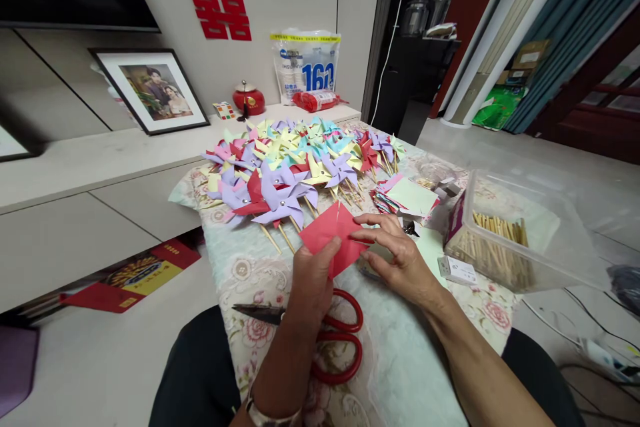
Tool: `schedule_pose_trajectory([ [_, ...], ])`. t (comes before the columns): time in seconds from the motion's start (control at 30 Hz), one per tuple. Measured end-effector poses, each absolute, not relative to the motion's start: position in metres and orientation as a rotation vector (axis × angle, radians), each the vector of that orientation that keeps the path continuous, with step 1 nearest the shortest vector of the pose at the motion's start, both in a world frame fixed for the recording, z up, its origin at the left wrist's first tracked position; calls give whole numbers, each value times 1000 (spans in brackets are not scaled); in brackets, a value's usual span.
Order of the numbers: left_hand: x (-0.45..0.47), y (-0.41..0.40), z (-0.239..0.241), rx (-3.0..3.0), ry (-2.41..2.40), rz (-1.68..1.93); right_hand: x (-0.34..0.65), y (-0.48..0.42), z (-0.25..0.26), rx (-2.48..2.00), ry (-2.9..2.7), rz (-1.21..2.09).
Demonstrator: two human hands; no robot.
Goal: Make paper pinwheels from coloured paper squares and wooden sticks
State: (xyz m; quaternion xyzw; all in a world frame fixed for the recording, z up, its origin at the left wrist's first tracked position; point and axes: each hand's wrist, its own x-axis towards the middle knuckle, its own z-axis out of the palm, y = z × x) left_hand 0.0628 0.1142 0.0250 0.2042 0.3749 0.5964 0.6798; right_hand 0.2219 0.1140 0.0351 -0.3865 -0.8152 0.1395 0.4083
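1. At the far left of the work area, finished paper pinwheels (295, 167) are lying in a heap on the floral tablecloth (400, 360), their wooden sticks pointing toward the person. They are sitting well clear of both hands.

2. Moving right, the left hand (313, 280) is pinching the near edge of a red paper square (334, 237), thumb on top and the other fingers hidden under the sheet. Below the wrist, red-handled scissors (330, 337) are lying on the cloth, untouched.

3. The red paper square is resting on the table just in front of the pinwheel heap, between the two hands. It is showing a crease or cut line running toward its middle. It is looking thin, very light and floppy, so it is likely to crumple or tear under a hard squeeze; a light pinch at the edges or corners, as now, is seeming the safest hold.

4. The right hand (400, 260) is lying mostly flat, fingers stretched out and fingertips pressing on the right corner of the sheet, steadying it rather than closing around it.

5. Further right, a stack of coloured paper squares (407, 197) is waiting near the right hand.

6. At the far right, a clear plastic box (520, 240) is holding wooden sticks (497, 227), with a small white card (457, 270) lying just beside it.
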Motion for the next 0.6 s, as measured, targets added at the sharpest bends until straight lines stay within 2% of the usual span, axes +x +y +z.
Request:
schedule_pose_trajectory([
  [0.33, 59, 113, 28, 441, 838, 1266, 236, 114, 41, -975, -1926, 761],
  [0.6, 62, 113, 27, 508, 812, 1250, 238, 118, 33, -925, -1905, 821],
])
